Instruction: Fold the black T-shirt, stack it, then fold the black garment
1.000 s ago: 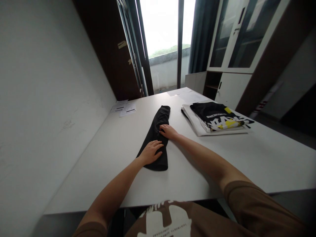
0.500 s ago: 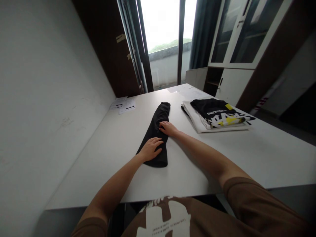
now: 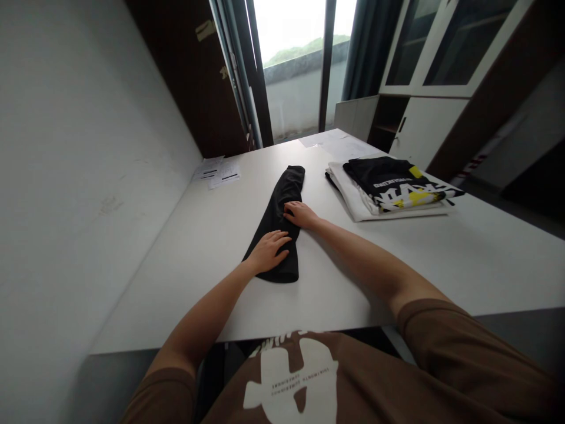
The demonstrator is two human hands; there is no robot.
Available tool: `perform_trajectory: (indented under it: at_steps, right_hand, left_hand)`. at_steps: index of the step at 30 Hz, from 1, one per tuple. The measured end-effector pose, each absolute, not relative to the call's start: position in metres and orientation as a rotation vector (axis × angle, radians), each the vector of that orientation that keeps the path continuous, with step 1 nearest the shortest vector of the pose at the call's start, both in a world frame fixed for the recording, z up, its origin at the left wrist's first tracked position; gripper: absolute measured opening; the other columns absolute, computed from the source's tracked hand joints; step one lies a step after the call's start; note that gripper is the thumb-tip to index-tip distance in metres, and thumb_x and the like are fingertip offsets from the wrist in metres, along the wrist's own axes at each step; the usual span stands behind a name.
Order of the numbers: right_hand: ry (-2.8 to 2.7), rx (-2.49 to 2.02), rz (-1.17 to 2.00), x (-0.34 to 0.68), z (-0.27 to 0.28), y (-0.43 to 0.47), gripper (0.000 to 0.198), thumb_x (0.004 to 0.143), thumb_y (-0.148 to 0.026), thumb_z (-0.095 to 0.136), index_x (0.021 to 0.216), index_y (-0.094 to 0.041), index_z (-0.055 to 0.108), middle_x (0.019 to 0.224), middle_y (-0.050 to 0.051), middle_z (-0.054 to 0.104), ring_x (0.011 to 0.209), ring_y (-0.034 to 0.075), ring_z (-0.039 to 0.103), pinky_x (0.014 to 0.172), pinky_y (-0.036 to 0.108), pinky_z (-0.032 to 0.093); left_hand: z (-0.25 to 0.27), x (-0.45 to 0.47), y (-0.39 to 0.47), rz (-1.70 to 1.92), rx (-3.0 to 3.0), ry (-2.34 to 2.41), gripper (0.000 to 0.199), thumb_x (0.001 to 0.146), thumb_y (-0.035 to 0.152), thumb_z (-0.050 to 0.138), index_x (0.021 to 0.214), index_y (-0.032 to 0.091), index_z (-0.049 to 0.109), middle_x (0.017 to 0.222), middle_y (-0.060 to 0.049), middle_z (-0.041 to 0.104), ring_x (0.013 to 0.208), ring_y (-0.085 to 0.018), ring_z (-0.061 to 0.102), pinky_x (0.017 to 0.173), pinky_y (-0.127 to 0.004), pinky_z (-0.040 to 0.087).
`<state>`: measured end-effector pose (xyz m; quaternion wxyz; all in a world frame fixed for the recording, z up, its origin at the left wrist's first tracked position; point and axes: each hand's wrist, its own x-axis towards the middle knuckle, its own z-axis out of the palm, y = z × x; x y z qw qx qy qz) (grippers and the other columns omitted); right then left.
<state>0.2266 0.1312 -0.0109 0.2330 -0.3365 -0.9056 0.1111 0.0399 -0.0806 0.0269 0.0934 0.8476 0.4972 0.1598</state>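
Observation:
A black garment (image 3: 276, 215), folded into a long narrow shape, lies on the white table (image 3: 185, 282) in front of me. My left hand (image 3: 268, 252) rests flat on its nearer part, fingers stretched out and apart. Farther up, my right hand (image 3: 300, 215) lies on its right edge with the fingers reaching over the cloth. Neither hand is wrapped round anything. Which kind of garment it is, the folds do not show.
To the right sits a stack of folded clothes, with a black printed shirt (image 3: 388, 182) over a white one (image 3: 346, 191). Paper sheets (image 3: 223, 171) lie at the far left and more sheets (image 3: 339, 144) at the far end. A wall (image 3: 88, 176) borders the table's left side.
The whole view has shifted, so the table and clothes appear higher in the picture. Both hands keep their places on the black garment.

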Motion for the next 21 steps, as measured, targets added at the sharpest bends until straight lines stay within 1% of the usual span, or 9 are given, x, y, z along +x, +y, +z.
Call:
perform_trajectory:
  at_steps: [5, 12, 15, 21]
  right_hand:
    - [-2.492, -0.919, 0.309, 0.2271, -0.0087, 0.1296, 0.013, 0.108, -0.032, 0.067, 0.114, -0.022, 0.073, 0.126, 0.013, 0.079, 0.130, 0.034, 0.068, 0.113, 0.046, 0.051]
    - [-2.482, -0.938, 0.309, 0.2271, -0.0095, 0.1286, 0.010, 0.107, -0.031, 0.068, 0.114, -0.024, 0.072, 0.127, 0.012, 0.079, 0.130, 0.032, 0.069, 0.116, 0.045, 0.051]
    - [-2.483, -0.957, 0.307, 0.2268, -0.0111, 0.1299, 0.011, 0.107, -0.033, 0.069, 0.113, -0.025, 0.073, 0.128, 0.011, 0.078, 0.130, 0.032, 0.069, 0.115, 0.046, 0.051]
    - [-2.490, -0.948, 0.289, 0.2273, -0.0102, 0.1296, 0.012, 0.108, -0.033, 0.068, 0.114, -0.024, 0.073, 0.127, 0.012, 0.078, 0.131, 0.032, 0.069, 0.115, 0.045, 0.052]
  left_hand:
    - [0.0273, 0.0403, -0.0807, 0.466, 2.522, 1.472, 0.046, 0.109, 0.035, 0.062, 0.153, 0.024, 0.068, 0.169, -0.010, 0.061, 0.162, -0.032, 0.051, 0.141, -0.055, 0.037]
    - [0.0272, 0.0404, -0.0807, 0.463, 2.533, 1.476, 0.046, 0.109, 0.035, 0.062, 0.153, 0.022, 0.068, 0.169, -0.010, 0.061, 0.163, -0.033, 0.050, 0.141, -0.055, 0.037]
    - [0.0265, 0.0402, -0.0804, 0.471, 2.537, 1.477, 0.046, 0.109, 0.035, 0.062, 0.153, 0.024, 0.068, 0.169, -0.009, 0.061, 0.162, -0.032, 0.050, 0.141, -0.055, 0.038]
    - [0.0263, 0.0407, -0.0810, 0.490, 2.528, 1.473, 0.046, 0.109, 0.035, 0.063, 0.153, 0.025, 0.068, 0.168, -0.011, 0.062, 0.162, -0.032, 0.051, 0.141, -0.056, 0.038]
